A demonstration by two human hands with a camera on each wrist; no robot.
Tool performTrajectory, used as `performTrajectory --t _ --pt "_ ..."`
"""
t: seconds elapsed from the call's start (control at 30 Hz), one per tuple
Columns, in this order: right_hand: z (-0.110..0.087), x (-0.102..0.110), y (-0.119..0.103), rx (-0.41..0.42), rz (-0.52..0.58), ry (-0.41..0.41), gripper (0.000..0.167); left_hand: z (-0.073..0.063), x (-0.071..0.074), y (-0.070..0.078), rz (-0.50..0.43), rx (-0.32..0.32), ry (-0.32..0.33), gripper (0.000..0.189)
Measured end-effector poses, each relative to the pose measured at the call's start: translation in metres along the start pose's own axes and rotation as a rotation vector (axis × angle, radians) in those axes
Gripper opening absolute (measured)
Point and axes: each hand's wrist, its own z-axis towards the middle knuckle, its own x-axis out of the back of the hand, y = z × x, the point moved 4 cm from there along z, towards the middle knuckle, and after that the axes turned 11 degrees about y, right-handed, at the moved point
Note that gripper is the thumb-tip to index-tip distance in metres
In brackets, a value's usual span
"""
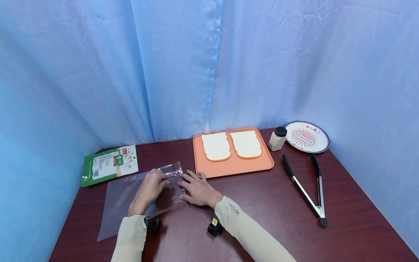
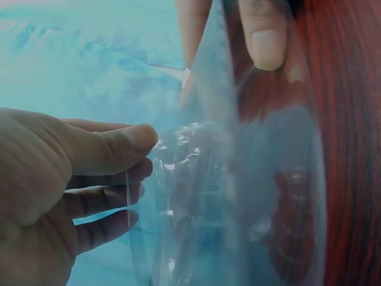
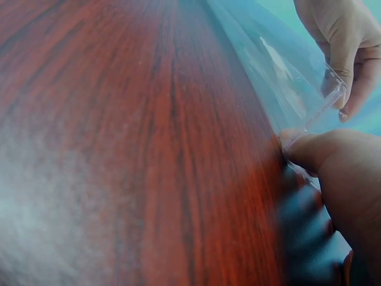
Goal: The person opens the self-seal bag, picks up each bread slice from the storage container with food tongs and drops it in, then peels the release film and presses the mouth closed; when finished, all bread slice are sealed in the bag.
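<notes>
Clear flat plastic bag [image 1: 116,203] on dark red-brown wooden table [image 1: 183,245], left of centre; long axis near left to far right. Left hand [image 1: 151,187] pinches film short of right end; right hand [image 1: 198,191] nearer that end, seemingly pinching edge. Orange rectangular tray [image 1: 232,169] just beyond right hand.

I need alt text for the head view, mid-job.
The left hand pinches a clear plastic bag near its edge on a dark red table while the right hand touches it. Beyond lie a green packet and an orange tray with two bread slices; farther right, a jar, a plate and open tongs.
</notes>
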Motion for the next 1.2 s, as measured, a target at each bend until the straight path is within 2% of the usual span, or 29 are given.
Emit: performTrajectory --t 0.17,0.3,0.43,0.7,0.97,1.2 --pt "0.0 0.001 0.001 -0.002 0.001 0.004 0.051 0.001 0.001 0.001 -0.004 -0.009 -0.004 0.003" --pt "0.0 0.002 0.002 -0.003 -0.005 0.004 0.051 0.002 0.001 0.001 -0.004 0.001 -0.002 0.005" --pt "0.0 0.003 0.002 -0.005 -0.005 0.002 0.051 0.002 0.001 0.0 -0.006 0.012 0.022 0.005" --pt "0.001 0.002 0.004 -0.011 -0.01 0.007 0.051 0.002 -0.003 0.001 -0.028 -0.011 0.072 0.005" --pt "0.002 0.007 0.001 -0.009 -0.023 -0.006 0.052 0.001 -0.007 0.001 -0.007 0.001 0.026 0.005" --pt "0.006 0.01 -0.002 0.008 -0.054 -0.004 0.05 -0.004 -0.007 -0.003 -0.019 -0.014 0.039 0.003"
